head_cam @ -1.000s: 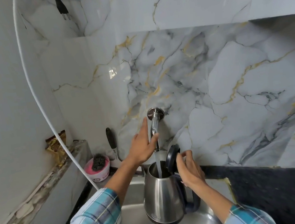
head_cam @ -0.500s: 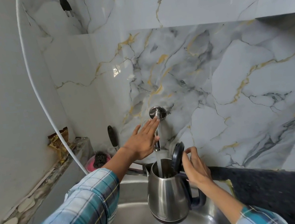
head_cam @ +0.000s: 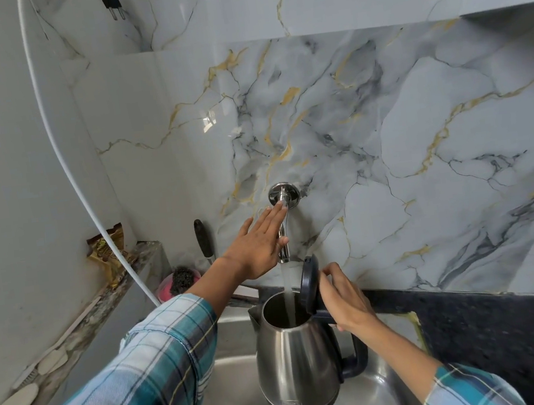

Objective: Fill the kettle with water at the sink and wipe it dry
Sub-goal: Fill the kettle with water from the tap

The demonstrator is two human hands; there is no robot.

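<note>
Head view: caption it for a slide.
Tap water runs into the open kettle held over the sink, left hand at the tap.

I note the kettle fills the sink centre beneath the tap; open basin left, counter edge hemming the right.

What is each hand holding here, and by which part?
The right hand grips the steel electric kettle at the top of its black handle, by the open lid. The left hand is flat and open at the wall tap, gripping nothing.

Home kitchen, steel sink, wall tap, marble-look tiles
</note>
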